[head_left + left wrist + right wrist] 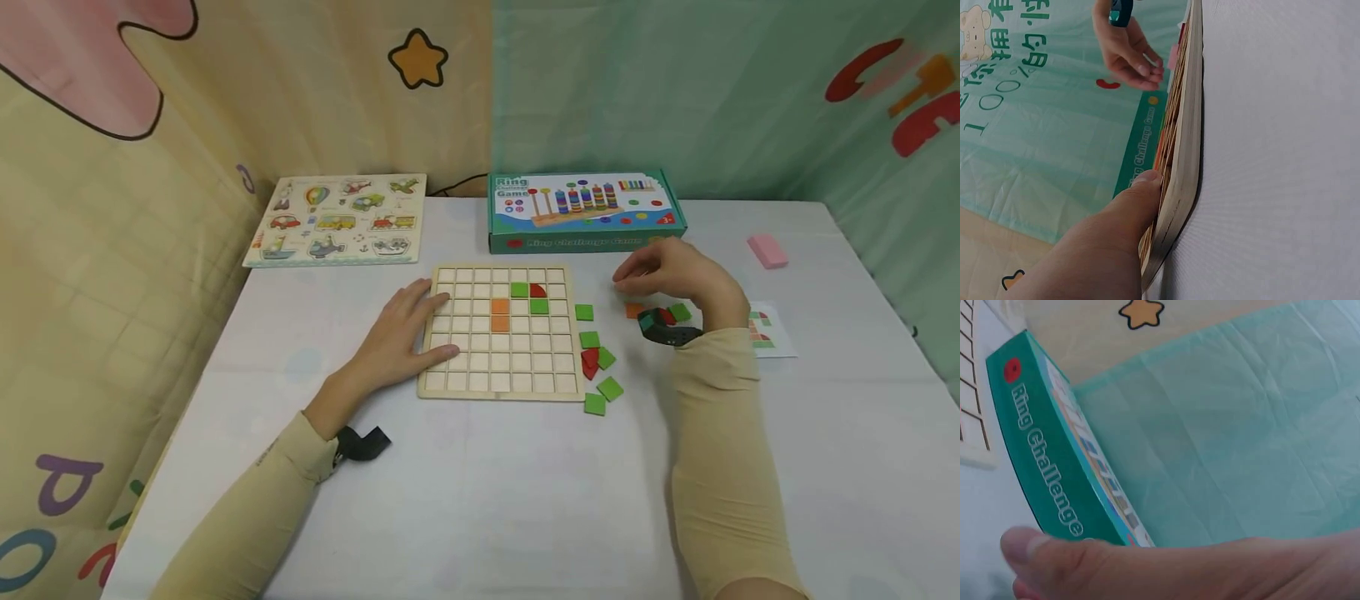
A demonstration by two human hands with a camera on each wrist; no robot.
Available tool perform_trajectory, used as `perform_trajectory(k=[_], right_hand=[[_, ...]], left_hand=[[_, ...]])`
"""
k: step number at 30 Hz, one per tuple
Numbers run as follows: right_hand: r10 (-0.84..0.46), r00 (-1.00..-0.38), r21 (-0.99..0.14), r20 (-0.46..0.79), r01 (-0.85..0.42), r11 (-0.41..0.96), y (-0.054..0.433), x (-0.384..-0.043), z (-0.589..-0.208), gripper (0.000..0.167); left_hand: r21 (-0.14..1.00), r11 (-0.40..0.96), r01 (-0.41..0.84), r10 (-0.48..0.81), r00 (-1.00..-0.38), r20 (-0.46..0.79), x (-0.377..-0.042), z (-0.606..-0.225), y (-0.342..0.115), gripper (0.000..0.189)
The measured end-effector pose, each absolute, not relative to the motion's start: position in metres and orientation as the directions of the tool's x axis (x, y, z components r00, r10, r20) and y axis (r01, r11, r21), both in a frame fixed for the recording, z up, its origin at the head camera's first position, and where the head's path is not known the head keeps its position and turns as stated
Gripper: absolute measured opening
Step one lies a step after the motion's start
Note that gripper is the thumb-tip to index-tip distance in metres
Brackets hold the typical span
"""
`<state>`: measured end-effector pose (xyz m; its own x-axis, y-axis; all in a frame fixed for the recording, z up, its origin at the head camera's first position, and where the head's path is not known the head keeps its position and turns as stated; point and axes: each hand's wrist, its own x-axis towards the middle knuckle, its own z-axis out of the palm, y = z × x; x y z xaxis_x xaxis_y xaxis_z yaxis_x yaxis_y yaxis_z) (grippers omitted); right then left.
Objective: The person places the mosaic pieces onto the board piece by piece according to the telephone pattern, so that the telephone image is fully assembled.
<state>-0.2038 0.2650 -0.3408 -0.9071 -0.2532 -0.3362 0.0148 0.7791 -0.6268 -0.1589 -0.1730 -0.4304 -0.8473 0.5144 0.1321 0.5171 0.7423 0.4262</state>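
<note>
My left hand (393,333) rests at the left edge of a wooden grid board (457,385), fingers spread, thumb reaching over the squares. In the left wrist view, that thumb (1125,209) lies along the board's rim. Two orange squares (500,315), two green squares (539,306) and a red quarter-round piece (537,290) sit in the grid. Right of the board, my right hand (675,271) hovers with loosely bent fingers, and no piece shows at its fingertips. Below it lie an orange tile (633,310), a red piece and a green tile (680,312).
Several loose green tiles (595,404) and red pieces (590,362) lie along the board's right side. A pattern card (780,342) is partly behind the right wrist. Farther back are a picture puzzle (296,250), a Ring Challenge Game box (577,242) and a pink block (768,251).
</note>
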Motion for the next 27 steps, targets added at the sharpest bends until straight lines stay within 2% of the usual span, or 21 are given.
perform_trajectory(k=[6, 11, 15, 21, 27], right_hand=[[-0.205, -0.869, -0.556, -0.450, 0.093, 0.826, 0.278, -0.207, -0.351, 0.039], [-0.204, -0.872, -0.535, -0.445, 0.076, 0.842, 0.275, -0.211, -0.356, 0.036], [-0.147, -0.877, -0.518, -0.457, 0.129, 0.846, 0.270, -0.211, -0.356, 0.033], [-0.116, -0.869, -0.477, -0.481, 0.148, 0.866, 0.266, -0.206, -0.348, 0.037], [-0.126, -0.865, -0.458, -0.485, 0.129, 0.880, 0.263, -0.204, -0.347, 0.026]], left_hand=[[0.422, 0.745, 0.516, 0.512, -0.848, 0.133, -0.159, -0.431, -0.175, 0.085], [0.419, 0.742, 0.523, 0.514, -0.845, 0.145, -0.159, -0.433, -0.176, 0.085], [0.420, 0.738, 0.528, 0.515, -0.843, 0.155, -0.161, -0.435, -0.177, 0.085], [0.417, 0.741, 0.526, 0.515, -0.844, 0.150, -0.162, -0.437, -0.177, 0.085], [0.421, 0.742, 0.521, 0.515, -0.846, 0.140, -0.162, -0.436, -0.176, 0.085]])
